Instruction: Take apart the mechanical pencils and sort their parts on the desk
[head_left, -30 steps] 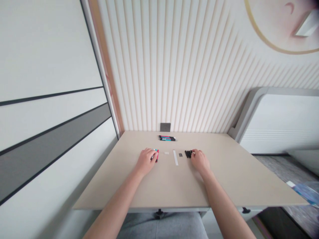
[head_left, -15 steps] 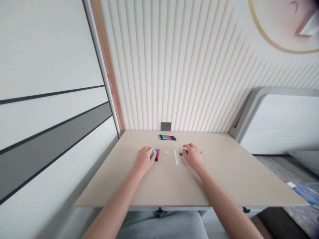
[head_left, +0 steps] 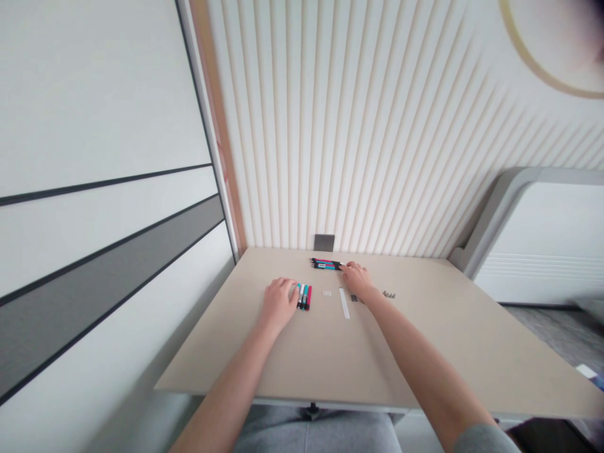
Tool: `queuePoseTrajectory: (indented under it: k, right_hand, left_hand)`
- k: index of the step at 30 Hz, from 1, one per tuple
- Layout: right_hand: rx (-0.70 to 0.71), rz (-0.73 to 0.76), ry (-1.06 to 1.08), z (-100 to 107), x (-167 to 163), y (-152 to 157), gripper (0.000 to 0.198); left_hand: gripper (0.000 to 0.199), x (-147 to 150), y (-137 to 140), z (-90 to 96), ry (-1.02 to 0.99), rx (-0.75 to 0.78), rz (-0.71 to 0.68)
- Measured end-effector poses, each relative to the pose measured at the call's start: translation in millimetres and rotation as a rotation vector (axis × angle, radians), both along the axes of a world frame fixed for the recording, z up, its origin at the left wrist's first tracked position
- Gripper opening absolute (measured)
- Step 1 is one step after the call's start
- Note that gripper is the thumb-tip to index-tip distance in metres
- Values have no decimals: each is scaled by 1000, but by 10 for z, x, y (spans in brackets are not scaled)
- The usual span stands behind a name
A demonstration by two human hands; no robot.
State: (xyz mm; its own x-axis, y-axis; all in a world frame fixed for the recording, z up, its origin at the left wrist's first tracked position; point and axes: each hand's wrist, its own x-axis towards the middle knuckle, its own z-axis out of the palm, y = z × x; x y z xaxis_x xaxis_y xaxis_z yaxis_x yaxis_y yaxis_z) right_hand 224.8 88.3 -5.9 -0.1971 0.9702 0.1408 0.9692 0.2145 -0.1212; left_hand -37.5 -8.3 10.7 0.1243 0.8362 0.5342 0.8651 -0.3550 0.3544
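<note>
A short row of pen barrels in teal, white and dark pink [head_left: 304, 297] lies side by side on the table. My left hand [head_left: 282, 299] rests at its left edge, fingers loosely curved and apart, fingertips against the nearest barrel. Farther back, several whole pens [head_left: 325, 264] in black, pink and blue lie in a crosswise bundle. My right hand [head_left: 358, 279] reaches to the bundle's right end, fingers stretched forward with the tips at the pen ends. Whether they touch is too small to tell.
Between the hands lie small white pieces [head_left: 327, 293], a white strip [head_left: 344, 303] and small dark pieces [head_left: 353, 298], partly behind my right hand. Small dark metallic parts [head_left: 389, 294] lie right of my wrist. A socket [head_left: 324, 242] sits on the ribbed wall behind the table [head_left: 321, 365].
My right hand has moved forward and left, from beside the small dark pieces to the pen bundle, uncovering the metallic parts. My left hand stays by the barrels, showing more of them. The view has shifted slightly.
</note>
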Motion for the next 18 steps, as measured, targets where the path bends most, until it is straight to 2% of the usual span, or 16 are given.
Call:
queuePoseTrajectory:
  k: [12, 18]
  right_hand:
    - [5, 13, 37, 72, 13, 61, 23]
    - [73, 28, 65, 233, 20, -121, 24]
  left_hand:
    - [13, -10, 20, -60, -58, 12, -76]
    - [19, -28, 47, -113, -87, 18, -109]
